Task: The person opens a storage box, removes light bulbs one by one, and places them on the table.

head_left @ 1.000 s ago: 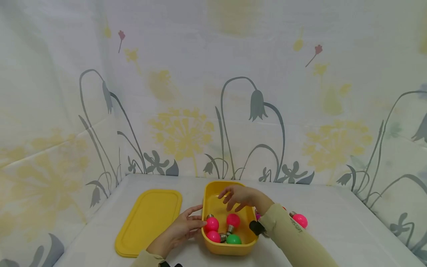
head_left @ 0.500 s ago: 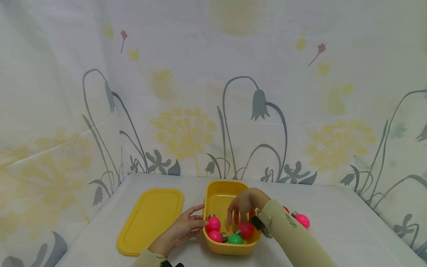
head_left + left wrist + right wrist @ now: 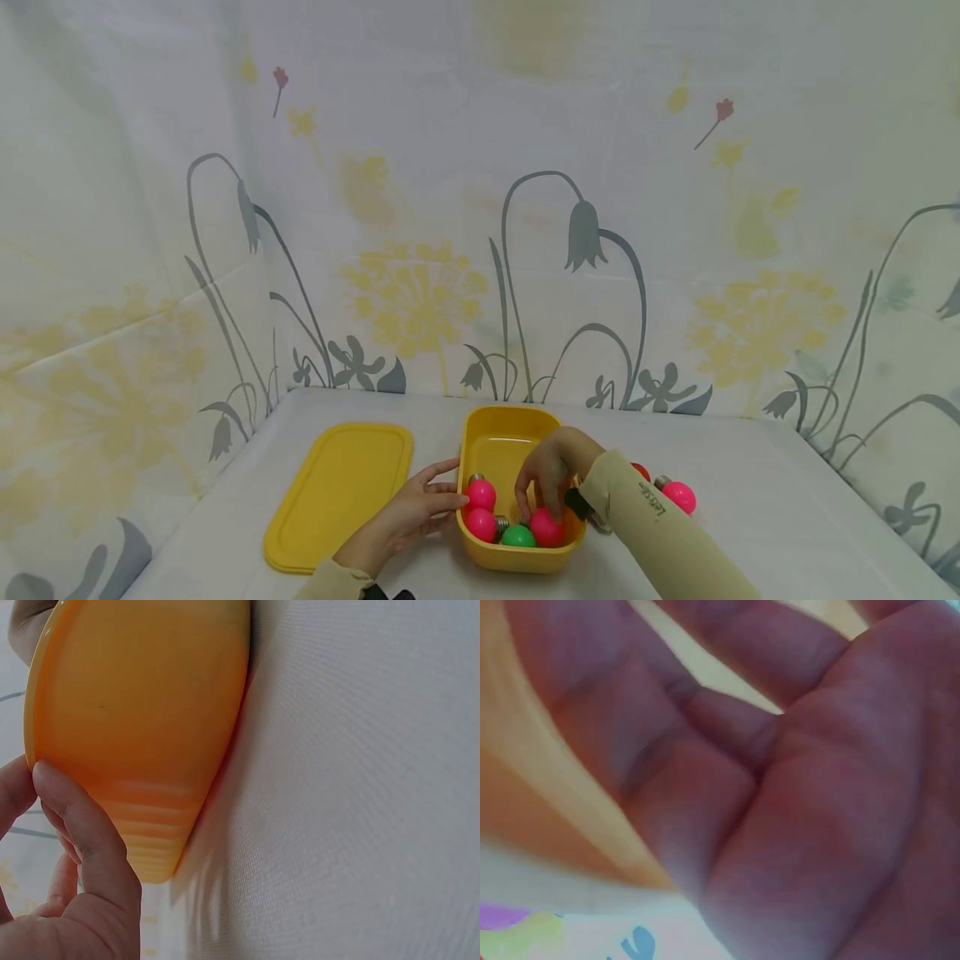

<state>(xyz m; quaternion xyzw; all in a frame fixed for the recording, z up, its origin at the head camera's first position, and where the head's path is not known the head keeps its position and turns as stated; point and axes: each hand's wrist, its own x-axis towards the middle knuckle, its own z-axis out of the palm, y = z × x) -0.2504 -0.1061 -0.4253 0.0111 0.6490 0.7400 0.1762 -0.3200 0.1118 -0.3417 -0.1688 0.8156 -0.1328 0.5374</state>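
A deep yellow box stands at the front middle of the table, with several light bulbs at its near end. My left hand holds its left side; in the left wrist view a fingertip presses the outer wall right at the rim. My right hand reaches down into the box, its fingers around a pink bulb whose base is hidden. Beside that bulb lies a green one, and two more pink bulbs, one farther and one nearer, lie along the left wall.
A flat yellow lid lies left of the box. Right of the box, a pink bulb rests on the white cloth, and a red one is partly covered by the right sleeve. A flower-patterned curtain rises behind.
My right hand has come down from above the box onto the pink bulb, which has shifted right and toward the near end. The green bulb has moved slightly left. My left hand stays at the rim.
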